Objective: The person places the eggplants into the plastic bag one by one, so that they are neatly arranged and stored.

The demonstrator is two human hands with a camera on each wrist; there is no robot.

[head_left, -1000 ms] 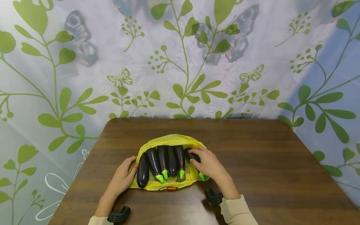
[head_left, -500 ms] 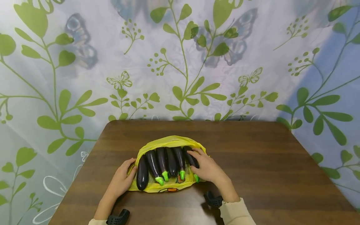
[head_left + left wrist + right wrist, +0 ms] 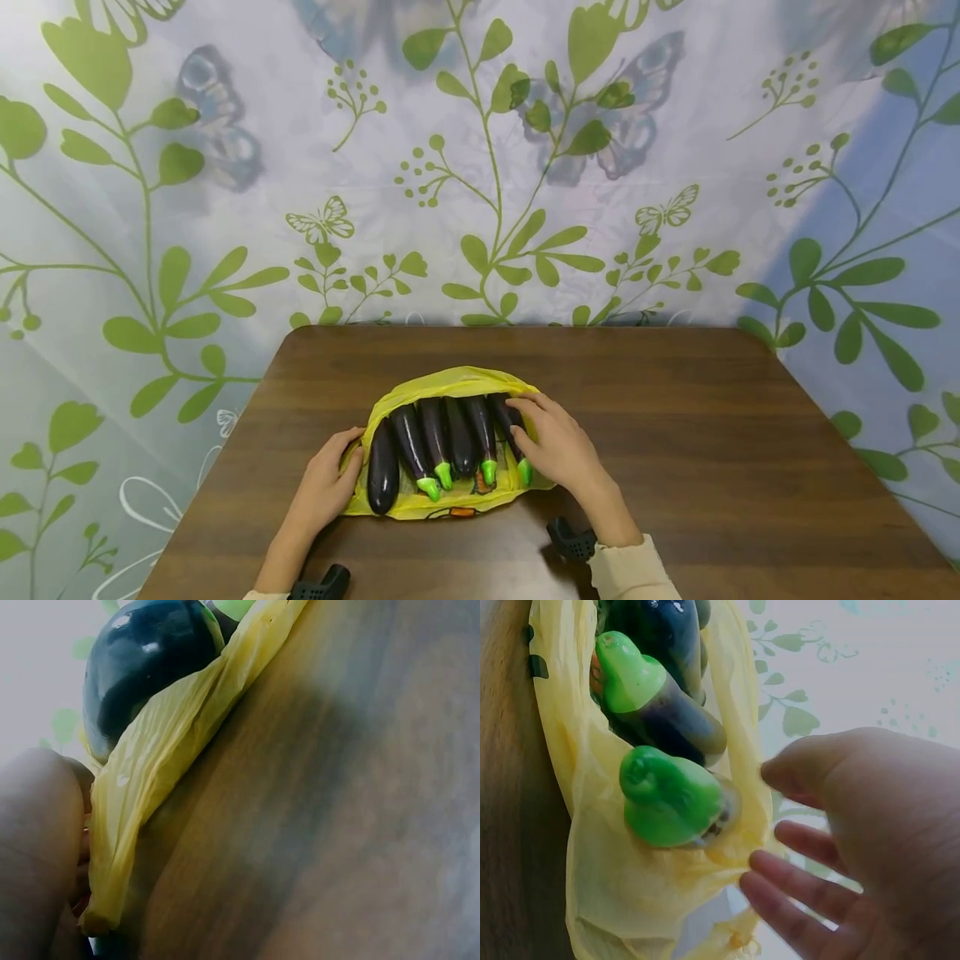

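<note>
A yellow plastic bag (image 3: 450, 380) lies on the table with its mouth spread wide. Side by side inside it are several dark purple eggplants (image 3: 383, 471), most with bright green stem ends. My left hand (image 3: 327, 477) grips the bag's left edge; in the left wrist view the yellow film (image 3: 176, 724) runs into its curled fingers. At the bag's right side, my right hand (image 3: 561, 443) is beside the rightmost eggplant (image 3: 504, 421). In the right wrist view its fingers (image 3: 802, 889) are spread and relaxed, apart from the green-ended eggplant (image 3: 671, 799), with nothing between them.
The brown wooden table (image 3: 712, 433) extends to both sides of the bag and behind it. A fabric backdrop (image 3: 480, 167) with leaves and butterflies hangs behind the table. Black wrist mounts (image 3: 572, 540) are on both wrists.
The rightmost eggplant has shifted left into the bag, closer to the others. My right hand followed it, then loosened and drew slightly away. The left hand stays at the bag's edge.
</note>
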